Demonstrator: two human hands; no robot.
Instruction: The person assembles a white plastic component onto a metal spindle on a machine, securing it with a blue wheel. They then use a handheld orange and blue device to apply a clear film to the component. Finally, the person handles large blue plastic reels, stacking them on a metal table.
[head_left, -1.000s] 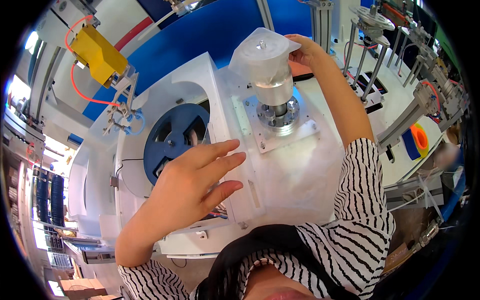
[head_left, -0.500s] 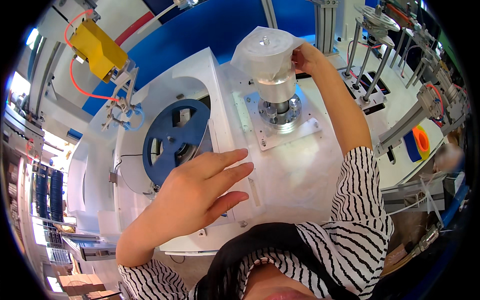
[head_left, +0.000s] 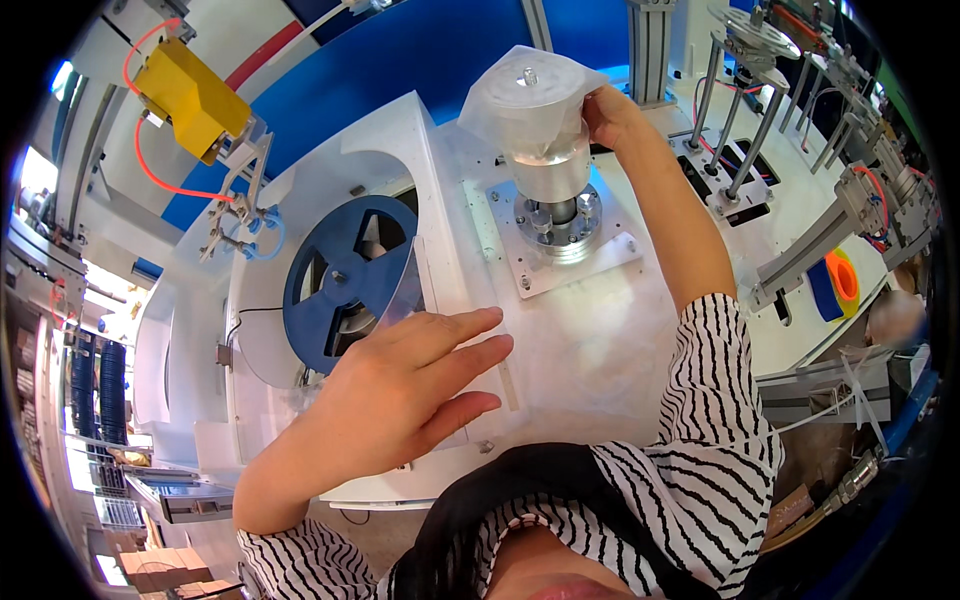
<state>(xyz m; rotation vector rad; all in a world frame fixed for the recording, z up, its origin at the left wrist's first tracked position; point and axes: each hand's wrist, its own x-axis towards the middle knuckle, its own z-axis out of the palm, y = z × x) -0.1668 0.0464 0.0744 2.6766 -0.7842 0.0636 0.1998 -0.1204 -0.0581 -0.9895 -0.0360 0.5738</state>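
Observation:
My right hand grips a clear plastic cover pulled over the top of an upright metal cylinder that stands on a round flange and square plate. My left hand lies flat and open, fingers spread, on the white machine top, pressing on a thin clear plastic sheet. A blue reel sits in a round recess just beyond the left hand's fingers.
A yellow box with red hoses hangs at the upper left. Metal posts and brackets stand to the right of the cylinder. An orange and blue roll lies at the right. Shelving with parts runs along the left.
The right hand with the plastic cover has shifted slightly up and left over the cylinder. The left hand has stayed flat on the white top, sliding a little toward the near edge.

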